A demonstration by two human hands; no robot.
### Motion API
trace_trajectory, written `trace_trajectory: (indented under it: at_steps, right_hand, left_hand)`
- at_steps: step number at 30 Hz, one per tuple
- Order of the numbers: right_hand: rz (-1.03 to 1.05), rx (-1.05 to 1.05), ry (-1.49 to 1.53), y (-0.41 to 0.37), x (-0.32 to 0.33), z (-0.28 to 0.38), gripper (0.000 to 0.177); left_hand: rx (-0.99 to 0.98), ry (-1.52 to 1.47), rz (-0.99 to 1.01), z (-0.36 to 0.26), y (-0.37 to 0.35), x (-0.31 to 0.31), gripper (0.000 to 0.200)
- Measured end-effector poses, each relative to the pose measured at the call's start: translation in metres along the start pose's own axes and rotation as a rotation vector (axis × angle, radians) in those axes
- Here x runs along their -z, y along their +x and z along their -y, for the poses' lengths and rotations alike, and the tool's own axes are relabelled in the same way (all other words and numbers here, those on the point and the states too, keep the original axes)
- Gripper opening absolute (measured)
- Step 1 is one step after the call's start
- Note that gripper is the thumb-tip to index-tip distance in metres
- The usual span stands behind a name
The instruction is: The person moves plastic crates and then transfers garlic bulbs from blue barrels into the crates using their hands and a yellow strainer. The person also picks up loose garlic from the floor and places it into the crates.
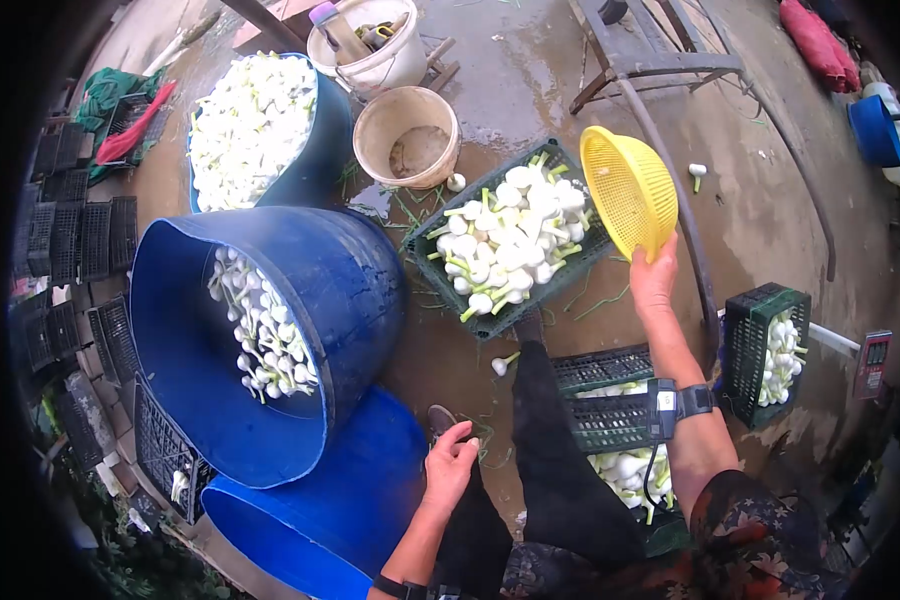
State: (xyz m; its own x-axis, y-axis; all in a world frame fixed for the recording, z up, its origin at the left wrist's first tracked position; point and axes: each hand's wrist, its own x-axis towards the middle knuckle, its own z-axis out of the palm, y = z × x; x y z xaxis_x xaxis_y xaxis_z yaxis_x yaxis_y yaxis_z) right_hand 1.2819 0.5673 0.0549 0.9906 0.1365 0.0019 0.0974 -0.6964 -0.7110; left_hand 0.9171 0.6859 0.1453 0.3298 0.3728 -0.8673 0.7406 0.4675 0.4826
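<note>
My right hand (654, 278) grips the lower rim of a yellow colander (630, 192), which is tipped on its side and shows no contents. Left of the colander stands a dark green crate (490, 322) heaped with white bulbs (515, 240) on short green stems. My left hand (450, 465) hangs above my leg with its fingers apart and nothing in it. Beside that hand, a big blue barrel (355, 280) leans with its mouth toward the left, and white bulbs (268, 330) lie inside it.
A blue tub (325, 130) full of bulbs, a beige bucket (407, 135) and a white bucket (390, 70) stand at the top. Another blue barrel (370, 480) lies below. Bulb crates (610, 420) (750, 350) sit right of my legs, near a metal frame (660, 65).
</note>
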Motion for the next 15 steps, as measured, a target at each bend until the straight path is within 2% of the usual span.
trace_trajectory:
  at_steps: [1, 3, 4, 5, 6, 8, 9, 10, 11, 12, 13, 14, 15]
  right_hand:
    - [-0.107, -0.005, 0.140, -0.012, 0.005, -0.005, 0.037]
    - [0.124, -0.563, 0.504, -0.056, 0.052, 0.068, 0.021]
    - [0.182, -0.542, 0.606, -0.091, 0.067, 0.102, 0.013]
    - [0.333, -0.527, 0.716, -0.129, 0.081, 0.131, 0.013]
    - [0.544, -0.525, 0.767, -0.169, 0.094, 0.165, 0.016]
    - [1.061, -0.536, 0.770, -0.256, 0.104, 0.215, 0.018]
    - [1.333, -0.478, 0.733, -0.298, 0.100, 0.236, 0.036]
    - [1.504, -0.263, 0.735, -0.327, 0.102, 0.266, 0.065]
    - [1.569, 0.073, 0.759, -0.365, 0.091, 0.273, 0.087]
    - [1.652, 0.387, 0.558, -0.397, 0.084, 0.275, 0.089]
    - [1.717, 0.459, 0.461, -0.402, 0.092, 0.293, 0.089]
    - [1.614, 0.557, 0.466, -0.406, 0.099, 0.299, 0.080]
    - [1.535, 0.464, 0.488, -0.405, 0.108, 0.296, 0.073]
  left_hand:
    - [-0.026, 0.009, 0.021, -0.005, -0.014, 0.005, 0.037]
    - [-0.091, -0.101, 0.038, -0.015, -0.043, 0.015, 0.038]
    - [-0.147, -0.201, 0.062, -0.020, -0.058, 0.022, 0.039]
    - [-0.154, -0.312, 0.108, -0.021, -0.076, 0.031, 0.051]
    - [-0.179, -0.310, 0.130, -0.020, -0.095, 0.042, 0.051]
    - [-0.315, -0.605, 0.185, -0.006, -0.138, 0.070, 0.060]
    - [-0.291, -0.814, 0.171, 0.009, -0.160, 0.089, 0.065]
    - [-0.251, -1.016, 0.165, 0.030, -0.179, 0.113, 0.070]
    - [-0.320, -0.896, 0.062, 0.057, -0.190, 0.142, 0.075]
    - [-0.192, -0.967, -0.143, 0.118, -0.204, 0.195, 0.084]
    - [-0.204, -0.969, -0.339, 0.149, -0.228, 0.224, 0.061]
    - [-0.226, -0.975, -0.551, 0.167, -0.254, 0.251, 0.041]
    - [-0.267, -0.458, -0.617, 0.183, -0.283, 0.266, 0.052]
